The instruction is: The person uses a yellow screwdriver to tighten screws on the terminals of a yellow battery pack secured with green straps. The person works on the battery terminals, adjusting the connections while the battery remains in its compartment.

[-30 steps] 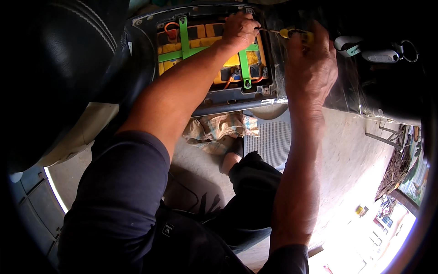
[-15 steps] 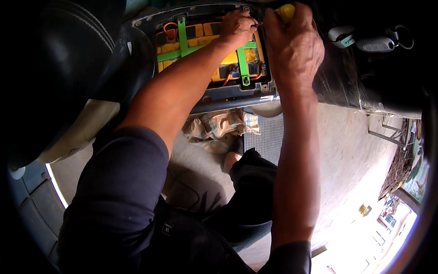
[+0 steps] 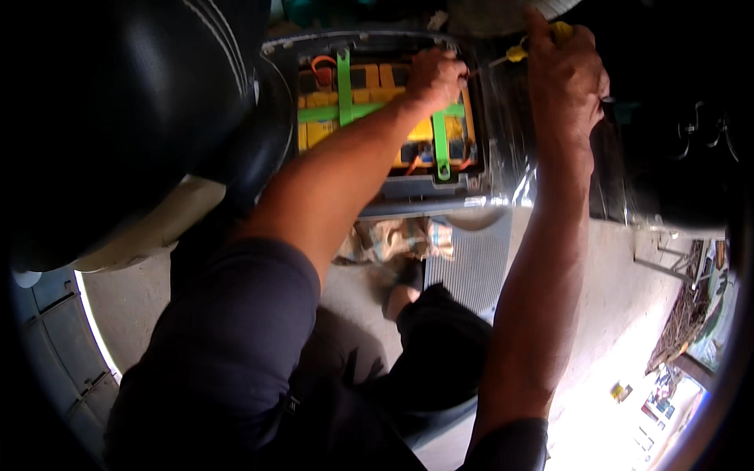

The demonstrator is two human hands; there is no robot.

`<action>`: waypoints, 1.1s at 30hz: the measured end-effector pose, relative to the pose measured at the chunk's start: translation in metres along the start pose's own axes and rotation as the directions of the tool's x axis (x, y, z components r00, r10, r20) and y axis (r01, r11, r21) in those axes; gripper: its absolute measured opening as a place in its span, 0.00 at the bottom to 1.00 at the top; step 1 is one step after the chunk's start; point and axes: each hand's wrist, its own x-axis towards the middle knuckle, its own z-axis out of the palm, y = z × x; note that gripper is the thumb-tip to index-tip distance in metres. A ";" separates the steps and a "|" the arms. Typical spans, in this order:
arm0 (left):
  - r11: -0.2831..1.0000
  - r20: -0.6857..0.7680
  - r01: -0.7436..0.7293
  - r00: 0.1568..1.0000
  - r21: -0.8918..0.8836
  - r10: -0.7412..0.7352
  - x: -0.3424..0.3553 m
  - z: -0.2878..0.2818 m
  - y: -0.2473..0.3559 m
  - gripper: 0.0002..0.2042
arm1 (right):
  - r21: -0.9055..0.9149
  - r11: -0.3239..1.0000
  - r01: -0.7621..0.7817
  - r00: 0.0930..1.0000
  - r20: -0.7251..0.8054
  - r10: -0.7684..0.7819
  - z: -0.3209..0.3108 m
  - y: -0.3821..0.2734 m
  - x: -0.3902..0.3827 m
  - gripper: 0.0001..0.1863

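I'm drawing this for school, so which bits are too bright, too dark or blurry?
In the head view, glare washes out the floor at lower right; the black stitched padding sinks into shadow at left; the right hand and its yellow-handled tool look slightly smeared, maybe from motion; the bluish panels at lower left bend near the dark round rim.

Screwdriver (image 3: 516,53) in right fingers (image 3: 539,35), left fingers (image 3: 454,69) near yellow batteries (image 3: 317,133) (under green straps (image 3: 344,86)).
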 end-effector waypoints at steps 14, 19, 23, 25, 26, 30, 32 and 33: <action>0.993 0.044 0.095 0.995 -0.070 -0.092 -0.001 -0.003 -0.004 0.07 | 0.673 0.663 -0.327 0.813 -0.158 0.560 0.019 -0.024 0.028 0.13; 0.998 -0.013 0.055 0.998 -0.034 -0.056 0.001 -0.002 0.000 0.07 | 0.740 0.631 -0.233 0.829 -0.188 0.527 0.017 -0.012 0.027 0.15; 0.998 -0.001 0.053 0.999 -0.030 -0.053 0.002 -0.001 -0.001 0.08 | 0.854 0.451 -0.261 0.825 -0.045 0.563 0.026 -0.012 0.035 0.16; 0.998 0.012 0.056 0.998 -0.032 -0.056 0.002 -0.001 -0.001 0.08 | 0.838 0.483 -0.254 0.841 -0.055 0.538 0.025 -0.008 0.033 0.16; 0.997 0.016 0.062 0.998 -0.035 -0.061 0.002 -0.001 -0.002 0.08 | 0.830 0.499 -0.251 0.849 -0.059 0.525 0.026 -0.007 0.032 0.15; 0.997 0.031 0.082 0.996 -0.011 -0.082 0.002 -0.003 0.001 0.08 | 0.789 0.557 -0.260 0.817 -0.128 0.562 0.027 -0.004 0.027 0.15; 0.997 0.044 0.082 0.996 -0.005 -0.081 0.002 -0.003 0.000 0.08 | 0.767 0.567 -0.301 0.810 -0.107 0.576 0.012 -0.006 0.022 0.14; 0.997 0.038 0.075 0.997 -0.007 -0.074 0.002 -0.003 -0.001 0.08 | 0.769 0.559 -0.308 0.811 -0.094 0.577 0.003 -0.008 0.019 0.14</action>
